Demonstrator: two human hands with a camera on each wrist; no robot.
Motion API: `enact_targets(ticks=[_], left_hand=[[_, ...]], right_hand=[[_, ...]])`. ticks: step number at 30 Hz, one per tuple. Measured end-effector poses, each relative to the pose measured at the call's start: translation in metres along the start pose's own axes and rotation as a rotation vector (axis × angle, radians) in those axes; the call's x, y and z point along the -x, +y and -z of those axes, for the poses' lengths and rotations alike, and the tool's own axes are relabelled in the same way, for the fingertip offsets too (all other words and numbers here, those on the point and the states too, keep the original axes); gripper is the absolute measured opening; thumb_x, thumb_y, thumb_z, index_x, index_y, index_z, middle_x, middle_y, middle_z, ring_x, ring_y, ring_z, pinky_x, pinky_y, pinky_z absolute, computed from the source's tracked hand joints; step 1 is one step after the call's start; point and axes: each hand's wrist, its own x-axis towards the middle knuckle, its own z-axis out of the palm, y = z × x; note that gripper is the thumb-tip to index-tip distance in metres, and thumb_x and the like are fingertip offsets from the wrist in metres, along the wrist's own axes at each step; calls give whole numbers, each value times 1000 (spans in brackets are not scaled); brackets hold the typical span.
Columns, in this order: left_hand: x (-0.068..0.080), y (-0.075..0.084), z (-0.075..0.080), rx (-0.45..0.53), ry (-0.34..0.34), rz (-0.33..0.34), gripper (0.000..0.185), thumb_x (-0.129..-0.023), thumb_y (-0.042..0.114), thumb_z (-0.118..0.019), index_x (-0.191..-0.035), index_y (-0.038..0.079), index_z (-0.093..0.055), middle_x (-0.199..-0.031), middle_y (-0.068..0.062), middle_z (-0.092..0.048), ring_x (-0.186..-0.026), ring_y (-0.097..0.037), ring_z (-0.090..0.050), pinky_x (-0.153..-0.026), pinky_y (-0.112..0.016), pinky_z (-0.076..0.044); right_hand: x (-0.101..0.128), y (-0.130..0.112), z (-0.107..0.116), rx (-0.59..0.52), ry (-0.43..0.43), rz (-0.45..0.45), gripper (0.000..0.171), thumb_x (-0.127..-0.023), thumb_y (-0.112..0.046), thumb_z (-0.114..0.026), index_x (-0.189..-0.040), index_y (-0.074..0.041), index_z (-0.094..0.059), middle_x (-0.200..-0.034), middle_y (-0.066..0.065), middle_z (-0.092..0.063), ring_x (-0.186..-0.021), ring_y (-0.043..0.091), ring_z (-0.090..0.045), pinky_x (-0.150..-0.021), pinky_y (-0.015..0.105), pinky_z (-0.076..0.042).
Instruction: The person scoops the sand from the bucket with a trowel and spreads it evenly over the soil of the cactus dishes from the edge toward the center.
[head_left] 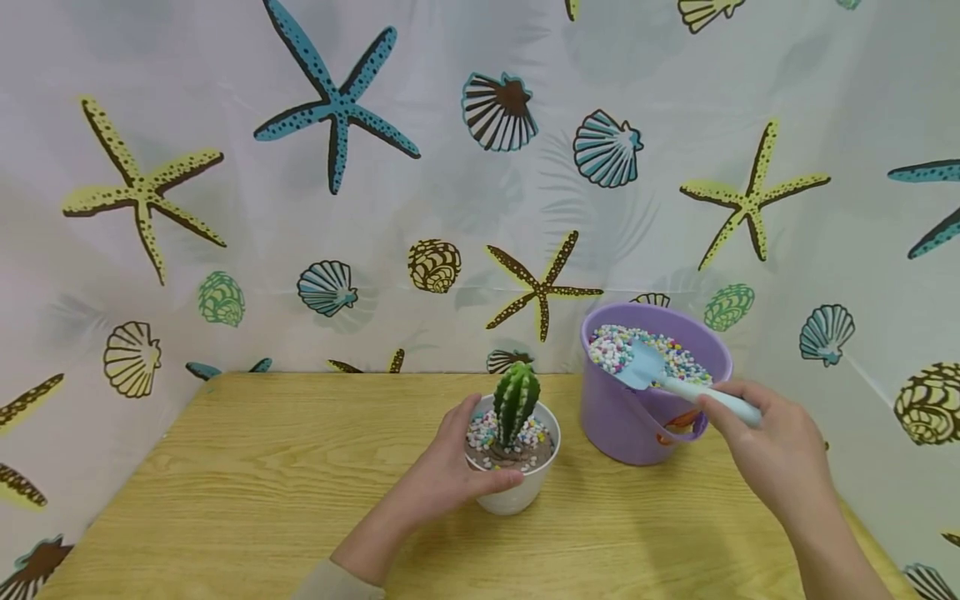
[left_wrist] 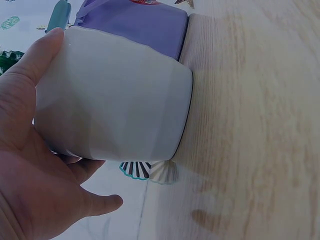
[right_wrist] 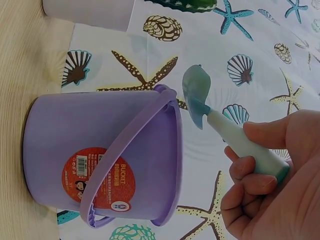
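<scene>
While clasping the white pot [head_left: 513,497] between thumb and fingers of the left hand [head_left: 442,477], grips the pale-blue shovel [head_left: 682,387] in the right hand [head_left: 780,442] — above the purple bucket [head_left: 618,427].

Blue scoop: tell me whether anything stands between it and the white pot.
Nothing visible does. The blue scoop is raised above the purple bucket, and the left hand holds the white pot mostly from the opposite side.
</scene>
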Motion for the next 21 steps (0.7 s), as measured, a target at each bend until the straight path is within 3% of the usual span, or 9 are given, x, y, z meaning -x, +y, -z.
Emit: enact_targets(ticks=[14, 21], left_hand=[[-1, -1, -1, -9, 10, -4, 129, -84, 54, -96, -178, 15, -18, -177, -23, -24, -157, -48, -36, -123, -70, -36], [-1, -2, -1, -2, 13, -9, 130, -83, 54, -96, -178, 15, -17, -178, -23, -23, -157, -50, -35, -123, -72, -34]], right_hand=[[12, -2, -6, 32, -55, 51, 48, -109, -55, -67, -136, -15, -75, -106, 9, -69, -80, 25, -52, -60, 35, -42], [16, -4, -12, 51, -66, 116, 35, -107, -51, -73, -125, -22, -79, -105, 2, -72, -85, 23, -55, -64, 34, -44]])
